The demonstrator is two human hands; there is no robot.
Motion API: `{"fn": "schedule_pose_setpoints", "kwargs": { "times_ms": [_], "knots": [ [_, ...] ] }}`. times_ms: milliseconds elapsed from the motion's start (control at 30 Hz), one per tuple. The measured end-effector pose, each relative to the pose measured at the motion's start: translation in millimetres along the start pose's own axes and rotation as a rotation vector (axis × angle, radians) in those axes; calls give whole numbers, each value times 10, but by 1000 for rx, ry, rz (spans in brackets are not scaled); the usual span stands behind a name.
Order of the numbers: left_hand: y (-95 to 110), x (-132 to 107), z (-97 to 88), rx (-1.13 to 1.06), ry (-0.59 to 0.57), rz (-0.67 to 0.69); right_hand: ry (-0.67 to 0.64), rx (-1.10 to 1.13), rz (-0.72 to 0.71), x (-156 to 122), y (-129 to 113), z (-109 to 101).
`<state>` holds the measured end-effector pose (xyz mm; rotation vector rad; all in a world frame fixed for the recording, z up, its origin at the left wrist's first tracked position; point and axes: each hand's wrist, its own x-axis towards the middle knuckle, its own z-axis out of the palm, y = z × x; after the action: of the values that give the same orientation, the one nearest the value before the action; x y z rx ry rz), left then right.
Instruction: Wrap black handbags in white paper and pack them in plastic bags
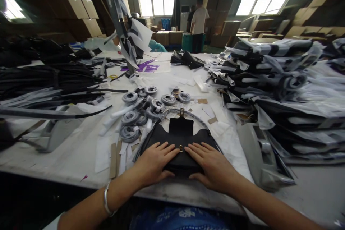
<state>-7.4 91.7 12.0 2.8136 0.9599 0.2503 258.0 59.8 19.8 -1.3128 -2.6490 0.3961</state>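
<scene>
A black handbag (180, 136) lies at the table's front edge with its flap tab (181, 125) turned up and away from me. Gold metal shows on the tab's end, and a small gold clasp (180, 148) sits on the bag's front. My left hand (157, 160) rests flat on the bag left of the clasp, fingers stretched out. On the other side, my right hand (208, 163) lies likewise, fingers spread over the black surface. Both thumbs point inward along the lower edge. The wrapped handle (194, 112) arches behind the bag.
Several wrapped strap coils (130, 118) lie left of the bag, near paper strips (123, 156). Stacked black bags in plastic (272, 79) rise on the right beside a grey tape dispenser (265, 154). Black straps (48, 79) are piled at left. Two people (199, 21) stand far back.
</scene>
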Motion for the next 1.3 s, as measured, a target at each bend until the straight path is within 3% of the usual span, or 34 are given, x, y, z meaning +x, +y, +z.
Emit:
{"fn": "schedule_pose_setpoints", "kwargs": {
  "times_ms": [67,167,333,433,567,733,867,967,1100,1167,1300],
  "knots": [
    [-1,47,-8,34,-7,35,41,-36,-19,52,-44,5],
    [-37,39,157,119,21,69,87,-131,-46,80,-36,174],
    [-90,-88,575,260,206,118,197,-280,-96,11,77,610],
    [-57,-150,652,290,302,94,283,-290,-157,-72,136,735],
    [49,-256,555,271,353,118,266,-250,-229,-211,159,657],
    [203,-381,541,178,211,105,128,-57,-253,-298,174,551],
    [269,-339,615,59,139,7,1,91,-185,-225,190,558],
    [280,-291,653,70,189,-12,96,160,-107,-116,149,549],
    [283,-288,685,98,212,-19,236,235,122,153,14,432],
    [285,-302,704,111,215,-23,180,159,131,329,-43,344],
    [286,-322,746,146,235,-21,-40,-100,6,642,-64,201]
  ]
}}
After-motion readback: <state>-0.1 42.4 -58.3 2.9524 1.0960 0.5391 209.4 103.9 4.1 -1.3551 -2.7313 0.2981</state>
